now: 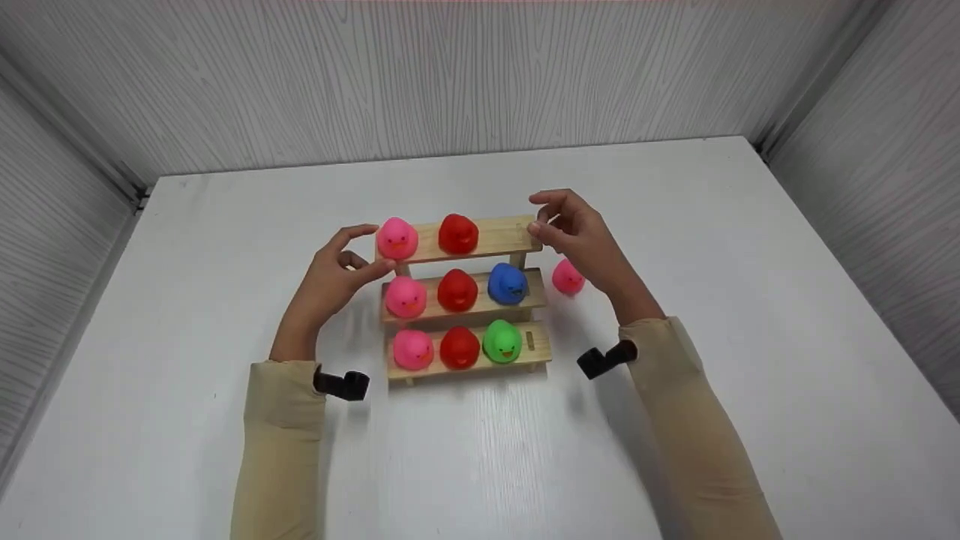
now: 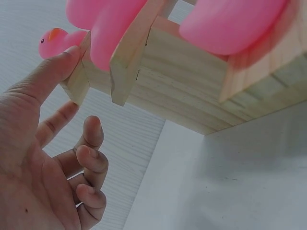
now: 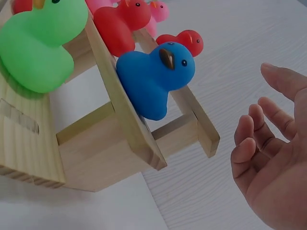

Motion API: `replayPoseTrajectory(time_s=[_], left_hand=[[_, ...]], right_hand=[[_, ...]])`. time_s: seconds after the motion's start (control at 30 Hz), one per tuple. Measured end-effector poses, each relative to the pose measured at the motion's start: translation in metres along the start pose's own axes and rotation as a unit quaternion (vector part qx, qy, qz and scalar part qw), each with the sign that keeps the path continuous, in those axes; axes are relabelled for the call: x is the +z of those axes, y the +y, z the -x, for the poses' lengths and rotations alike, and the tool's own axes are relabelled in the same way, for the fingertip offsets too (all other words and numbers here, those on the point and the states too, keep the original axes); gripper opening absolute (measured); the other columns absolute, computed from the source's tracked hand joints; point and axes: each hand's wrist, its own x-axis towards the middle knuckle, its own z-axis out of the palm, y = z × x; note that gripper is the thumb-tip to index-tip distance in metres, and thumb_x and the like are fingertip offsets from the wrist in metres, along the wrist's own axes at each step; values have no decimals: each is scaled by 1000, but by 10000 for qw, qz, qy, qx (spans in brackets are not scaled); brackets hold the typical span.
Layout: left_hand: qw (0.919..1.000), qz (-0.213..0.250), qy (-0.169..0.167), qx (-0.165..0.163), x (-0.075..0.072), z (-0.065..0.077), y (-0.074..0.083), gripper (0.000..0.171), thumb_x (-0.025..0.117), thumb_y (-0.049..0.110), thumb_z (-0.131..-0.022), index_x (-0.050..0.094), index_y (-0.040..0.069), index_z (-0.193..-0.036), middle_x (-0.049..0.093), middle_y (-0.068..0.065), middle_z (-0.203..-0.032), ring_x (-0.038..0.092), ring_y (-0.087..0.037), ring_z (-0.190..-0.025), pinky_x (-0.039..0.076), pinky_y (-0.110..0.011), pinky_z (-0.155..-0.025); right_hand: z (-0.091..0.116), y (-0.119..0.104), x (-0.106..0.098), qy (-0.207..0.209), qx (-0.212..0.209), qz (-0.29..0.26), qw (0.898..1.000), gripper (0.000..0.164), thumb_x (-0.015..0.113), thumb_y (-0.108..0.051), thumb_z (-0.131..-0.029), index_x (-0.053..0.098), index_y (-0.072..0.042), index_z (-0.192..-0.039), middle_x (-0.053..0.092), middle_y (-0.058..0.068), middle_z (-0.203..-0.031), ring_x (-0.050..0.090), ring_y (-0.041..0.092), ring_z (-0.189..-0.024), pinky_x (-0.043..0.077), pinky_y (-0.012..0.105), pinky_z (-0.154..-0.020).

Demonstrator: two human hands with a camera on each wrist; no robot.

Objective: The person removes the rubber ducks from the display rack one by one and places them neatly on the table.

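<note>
White wood-grain walls (image 1: 465,82) surround a white table (image 1: 480,465) in the head view, where a wooden rack (image 1: 499,238) of ducks stands between both hands. A pink duck (image 1: 397,238) sits right beside the left hand's (image 1: 335,271) thumb and forefinger, a red duck (image 1: 458,235) farther from them. Nearer the wearer than those fingertips, lower shelves hold more pink and red ducks, a blue duck (image 1: 508,285) and a green duck (image 1: 502,343). A loose pink duck (image 1: 568,277) rests on the table near the right hand (image 1: 577,229).

From the left wrist, thumb and forefinger pinch the top shelf's end; the other fingers curl loosely, free.

From the right wrist, thumb and fingers are apart, holding nothing, clear of the rack's ends.
</note>
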Motion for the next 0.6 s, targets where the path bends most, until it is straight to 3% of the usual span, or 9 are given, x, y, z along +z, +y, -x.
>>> replayPoseTrajectory(time_s=[0.6], left_hand=[[10000, -53, 2, 4, -1, -1, 0, 74, 70, 53, -82, 41, 25, -143, 57, -6, -88, 47, -19, -89, 35, -33, -75]], right_hand=[[-15, -17, 30, -605, 24, 285, 9978, 41, 65, -22, -91, 53, -13, -129, 52, 1, -98, 50, 18, -86, 47, 24, -73]])
